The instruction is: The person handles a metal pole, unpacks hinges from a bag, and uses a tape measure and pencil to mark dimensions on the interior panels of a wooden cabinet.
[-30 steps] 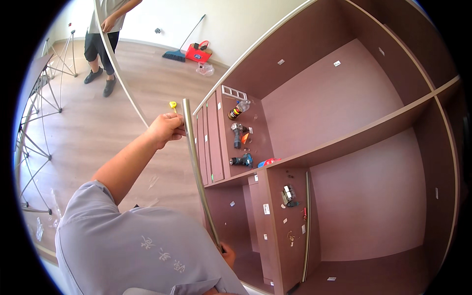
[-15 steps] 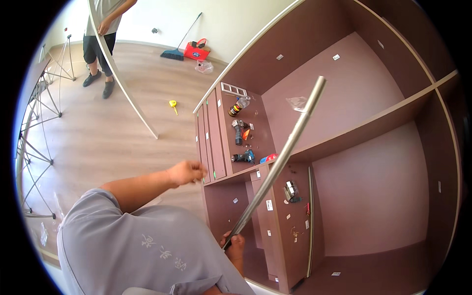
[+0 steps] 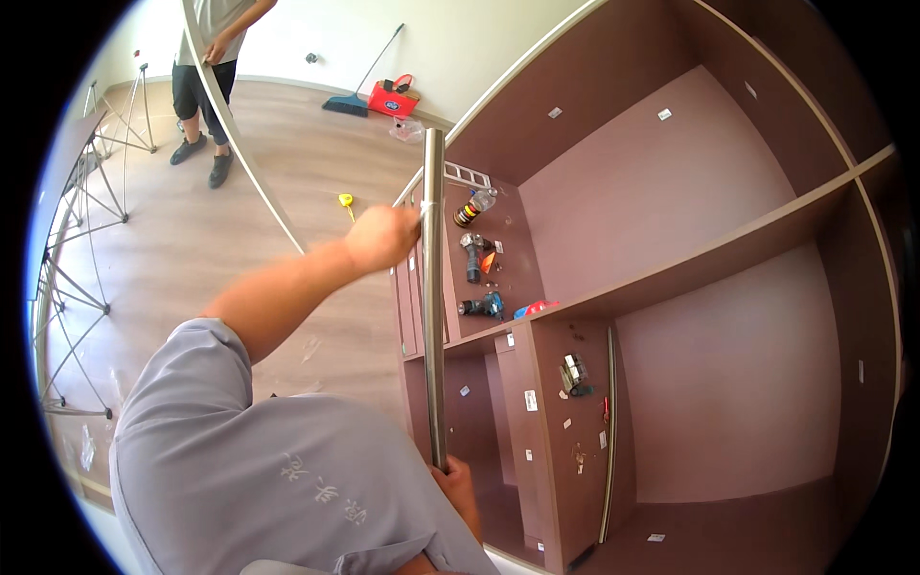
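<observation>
A long silvery metal tube (image 3: pixel 434 297), like a closet rail, stands out in front of me, its upper end near the cabinet's far left corner. My right hand (image 3: pixel 460 484) is wrapped round its lower end. My left hand (image 3: pixel 383 237) is closed against the tube's upper part, slightly blurred by motion. A small whitish scrap, perhaps plastic film, shows at the tube beside those fingers; whether they pinch it is hidden.
The brown cabinet (image 3: pixel 671 278) fills the right side. On its ledges lie power drills (image 3: pixel 482 305), a tape roll stack (image 3: pixel 473 207) and small hardware. A person (image 3: pixel 206 86) at the far left holds a white strip (image 3: pixel 251 163). A yellow tape measure (image 3: pixel 346 201) lies on the floor.
The tube has swung from leaning right to nearly upright in view, its upper end moving left. My left hand has risen from beside the cabinet to the tube's upper part.
</observation>
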`<state>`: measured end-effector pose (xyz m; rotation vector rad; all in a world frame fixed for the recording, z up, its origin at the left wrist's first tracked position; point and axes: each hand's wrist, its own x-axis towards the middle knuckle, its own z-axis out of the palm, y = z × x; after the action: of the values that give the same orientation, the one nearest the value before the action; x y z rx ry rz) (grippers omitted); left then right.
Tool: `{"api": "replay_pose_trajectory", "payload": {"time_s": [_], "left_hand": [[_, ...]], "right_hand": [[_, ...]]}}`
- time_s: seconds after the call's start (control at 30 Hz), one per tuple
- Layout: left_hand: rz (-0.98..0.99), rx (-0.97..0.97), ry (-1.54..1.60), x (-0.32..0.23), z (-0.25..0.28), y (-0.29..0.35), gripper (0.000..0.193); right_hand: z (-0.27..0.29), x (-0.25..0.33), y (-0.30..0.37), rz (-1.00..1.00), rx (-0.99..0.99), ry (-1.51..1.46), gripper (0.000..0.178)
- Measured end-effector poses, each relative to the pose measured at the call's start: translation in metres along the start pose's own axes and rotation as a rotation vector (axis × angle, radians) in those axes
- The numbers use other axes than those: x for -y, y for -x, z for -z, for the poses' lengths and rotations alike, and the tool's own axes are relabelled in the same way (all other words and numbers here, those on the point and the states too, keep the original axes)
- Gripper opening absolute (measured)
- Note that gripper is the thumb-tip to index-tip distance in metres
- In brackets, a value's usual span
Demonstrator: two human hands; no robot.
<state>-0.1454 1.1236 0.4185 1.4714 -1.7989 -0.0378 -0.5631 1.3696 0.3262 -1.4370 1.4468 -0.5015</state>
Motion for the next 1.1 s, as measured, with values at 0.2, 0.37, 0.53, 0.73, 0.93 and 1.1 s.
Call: {"api": "replay_pose_trajectory", "payload": {"time_s": [0.2,0.37,0.53,0.73,0.93,1.1], "left_hand": [[-0.387,0.542,0.059,-0.046,-0.100,0.142,0.017],[-0.509,0.977,-0.002,-0.044,-0.119,0.184,0.019],[-0.383,1.475,-0.409,0.016,-0.155,0.231,0.026],[-0.127,1.666,-0.567,0.088,-0.137,0.304,0.029],[0.170,1.569,-0.639,0.110,-0.093,0.319,0.029],[0.385,1.467,-0.746,0.162,-0.058,0.344,0.028]], "right_hand": [[-0.014,0.022,-0.022,0.059,-0.083,-0.040,0.023],[-0.012,0.020,-0.040,0.183,-0.136,-0.058,0.025],[-0.003,0.061,-0.060,0.416,-0.129,-0.578,0.032],[0.007,0.087,-0.065,0.569,-0.208,-0.727,0.039],[0.019,0.068,-0.079,0.797,-0.324,-0.235,0.010],[0.018,0.080,-0.076,0.821,-0.630,-0.326,0.007]]}}
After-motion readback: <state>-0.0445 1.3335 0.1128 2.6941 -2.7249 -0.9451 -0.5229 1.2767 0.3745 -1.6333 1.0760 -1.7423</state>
